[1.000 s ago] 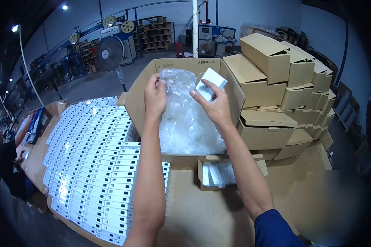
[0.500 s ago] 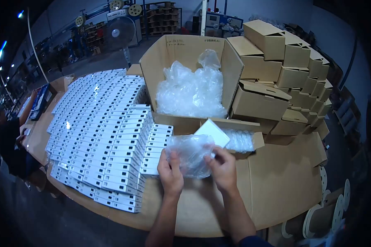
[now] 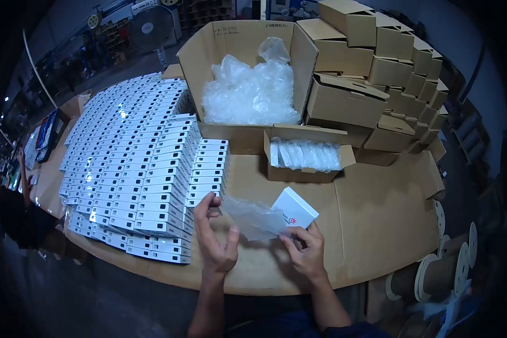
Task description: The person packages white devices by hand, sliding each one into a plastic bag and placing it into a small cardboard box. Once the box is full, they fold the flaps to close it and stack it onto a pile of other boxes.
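In my right hand (image 3: 307,250) is a white box (image 3: 296,209) with a small red mark, its fingers pinching the box's lower edge together with a clear plastic bag (image 3: 252,218). The bag stretches left toward my left hand (image 3: 217,242), whose thumb and fingers are spread apart beside its left end. Just beyond the hands, a small open carton (image 3: 304,176) holds a row of white items in clear plastic (image 3: 307,156). Behind it stands a large open carton (image 3: 191,62) heaped with clear plastic bags (image 3: 250,93).
Stacked rows of white boxes (image 3: 129,169) cover the left of the cardboard-topped table (image 3: 377,225). Brown cartons (image 3: 346,101) are piled at the back right. Spools (image 3: 462,265) stand below the right edge. Another person (image 3: 17,208) is at the far left, near a fan (image 3: 150,27).
Both hands came down from the large carton to the near table with the bag and white box. Since the middle frame, my left hand has opened and the box's printed face shows.
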